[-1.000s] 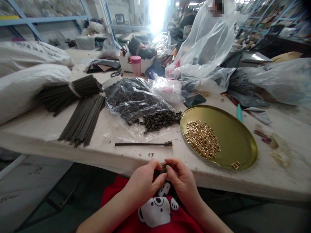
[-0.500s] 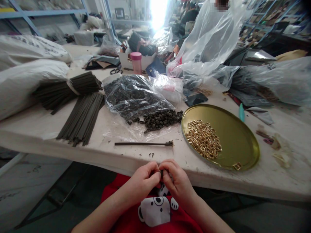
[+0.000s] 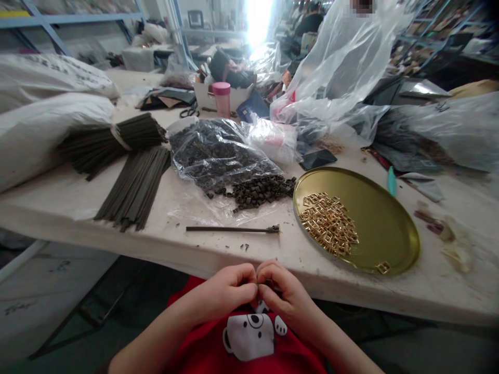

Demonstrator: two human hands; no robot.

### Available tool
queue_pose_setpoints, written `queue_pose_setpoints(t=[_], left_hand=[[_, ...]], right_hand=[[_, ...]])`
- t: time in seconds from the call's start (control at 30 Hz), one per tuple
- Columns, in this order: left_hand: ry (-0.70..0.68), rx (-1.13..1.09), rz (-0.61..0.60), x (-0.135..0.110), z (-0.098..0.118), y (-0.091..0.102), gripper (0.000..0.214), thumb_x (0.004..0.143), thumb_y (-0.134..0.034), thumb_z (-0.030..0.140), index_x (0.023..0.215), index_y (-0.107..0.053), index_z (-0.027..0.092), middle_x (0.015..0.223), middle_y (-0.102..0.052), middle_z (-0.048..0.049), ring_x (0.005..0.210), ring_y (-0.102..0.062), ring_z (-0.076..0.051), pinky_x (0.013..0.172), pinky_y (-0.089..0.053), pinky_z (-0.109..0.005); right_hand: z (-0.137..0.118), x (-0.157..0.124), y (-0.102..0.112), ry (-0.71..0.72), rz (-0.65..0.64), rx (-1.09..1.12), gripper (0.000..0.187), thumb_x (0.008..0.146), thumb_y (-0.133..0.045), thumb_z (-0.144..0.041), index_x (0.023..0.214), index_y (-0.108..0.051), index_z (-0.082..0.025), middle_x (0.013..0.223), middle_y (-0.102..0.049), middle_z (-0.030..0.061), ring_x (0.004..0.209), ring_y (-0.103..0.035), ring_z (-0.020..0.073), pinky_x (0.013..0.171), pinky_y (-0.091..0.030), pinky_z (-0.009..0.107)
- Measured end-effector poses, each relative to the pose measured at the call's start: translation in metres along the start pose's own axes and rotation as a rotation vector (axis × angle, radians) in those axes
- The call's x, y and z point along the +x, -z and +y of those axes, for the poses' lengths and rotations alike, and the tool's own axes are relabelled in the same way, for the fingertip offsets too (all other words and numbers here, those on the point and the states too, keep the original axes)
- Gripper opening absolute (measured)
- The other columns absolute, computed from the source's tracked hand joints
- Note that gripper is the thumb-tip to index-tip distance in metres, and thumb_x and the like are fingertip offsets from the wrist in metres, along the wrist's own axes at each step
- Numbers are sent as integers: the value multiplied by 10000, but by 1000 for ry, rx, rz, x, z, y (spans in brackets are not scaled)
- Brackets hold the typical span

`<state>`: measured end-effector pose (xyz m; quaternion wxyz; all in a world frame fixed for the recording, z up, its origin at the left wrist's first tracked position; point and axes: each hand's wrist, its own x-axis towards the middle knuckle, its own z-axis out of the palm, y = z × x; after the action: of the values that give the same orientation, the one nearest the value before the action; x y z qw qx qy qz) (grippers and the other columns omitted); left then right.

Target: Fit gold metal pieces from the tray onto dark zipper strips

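My left hand (image 3: 238, 284) and my right hand (image 3: 277, 284) meet fingertip to fingertip just below the table's front edge, above the red clothing on my lap. Both are closed in a pinch, and what lies between the fingers is hidden. On the table ahead of them lies a dark strap (image 3: 230, 229) with a buckle end at its right. A pile of small dark loops (image 3: 261, 192) spills from a clear plastic bag (image 3: 222, 150). To the right, a round gold tray (image 3: 384, 218) holds a heap of small gold buckles (image 3: 329, 223), with a couple lying apart near its front rim.
At the left are a loose stack of dark straps (image 3: 134, 189), a tied bundle of them (image 3: 113, 140) and white sacks (image 3: 50, 119). A phone (image 3: 317, 159), a pink-lidded jar (image 3: 222, 98) and scissors (image 3: 189, 111) lie farther back. Clear plastic sheeting (image 3: 343, 67) rises behind.
The camera view has shifted slightly. My fingers have changed their pinch a little, and the dark piece that showed between them is now covered.
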<state>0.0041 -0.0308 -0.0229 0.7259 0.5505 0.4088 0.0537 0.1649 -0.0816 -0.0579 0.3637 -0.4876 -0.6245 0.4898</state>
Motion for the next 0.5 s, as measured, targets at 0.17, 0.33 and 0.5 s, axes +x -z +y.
queue_pose_setpoints(t=[0.17, 0.33, 0.5], left_hand=[[22, -93, -72, -3, 1, 2, 25, 709, -486, 179, 708, -467, 163, 656, -564, 29, 609, -534, -110, 564, -392, -218], [36, -39, -53, -7, 6, 11, 181, 785, -488, 276, 911, -507, 148, 775, -612, -7, 612, -555, -102, 575, -415, -227], [49, 50, -16, -10, 7, 13, 228, 743, -558, 301, 882, -558, 120, 765, -617, -16, 620, -541, -108, 597, -436, -243]], right_hand=[[-9, -3, 4, -119, -65, 183, 117, 802, -481, -210, 693, -443, -193, 728, -473, -6, 661, -444, 123, 599, -368, 245], [-8, -8, 4, -260, -6, 423, 204, 818, -473, -367, 729, -419, -192, 573, -415, -56, 515, -369, 92, 496, -315, 221], [1, -7, 2, -330, 36, 399, 222, 802, -491, -391, 764, -445, -177, 567, -420, -58, 507, -381, 86, 487, -313, 215]])
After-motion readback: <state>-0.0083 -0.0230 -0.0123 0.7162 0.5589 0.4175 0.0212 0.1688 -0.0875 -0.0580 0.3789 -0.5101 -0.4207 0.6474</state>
